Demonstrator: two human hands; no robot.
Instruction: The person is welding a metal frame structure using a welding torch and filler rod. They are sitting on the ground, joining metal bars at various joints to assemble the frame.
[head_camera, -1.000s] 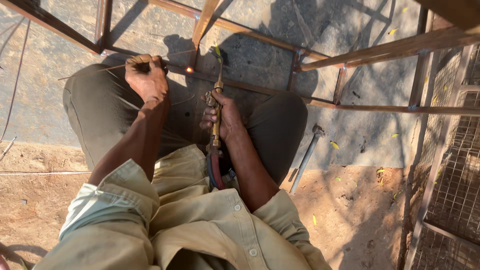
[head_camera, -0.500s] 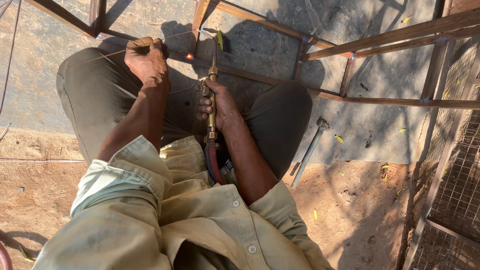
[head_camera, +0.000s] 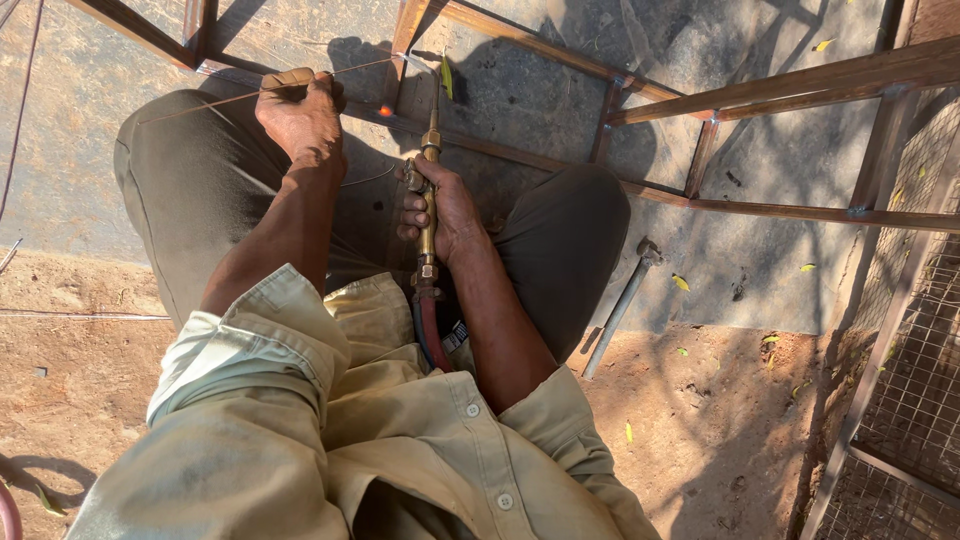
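Observation:
My right hand (head_camera: 445, 205) grips a brass gas torch (head_camera: 429, 165) whose red and dark hoses (head_camera: 428, 335) run back toward my body. The torch tip points at a joint of a rusty steel frame (head_camera: 520, 160), where a small orange glow (head_camera: 385, 110) shows. A thin filler rod (head_camera: 345, 72) is pinched in my left hand (head_camera: 300, 110) and held out so its end reaches that glowing joint. I squat on concrete, my knees either side of both hands.
A hammer (head_camera: 620, 305) lies on the concrete beside my right knee. More frame bars (head_camera: 800, 80) cross the upper right. Wire mesh panels (head_camera: 910, 380) stand at the right edge. Bare earth lies in the foreground.
The view has shifted slightly, bringing both hands lower in the frame. The torch and rod stay aimed at the same joint, which still glows.

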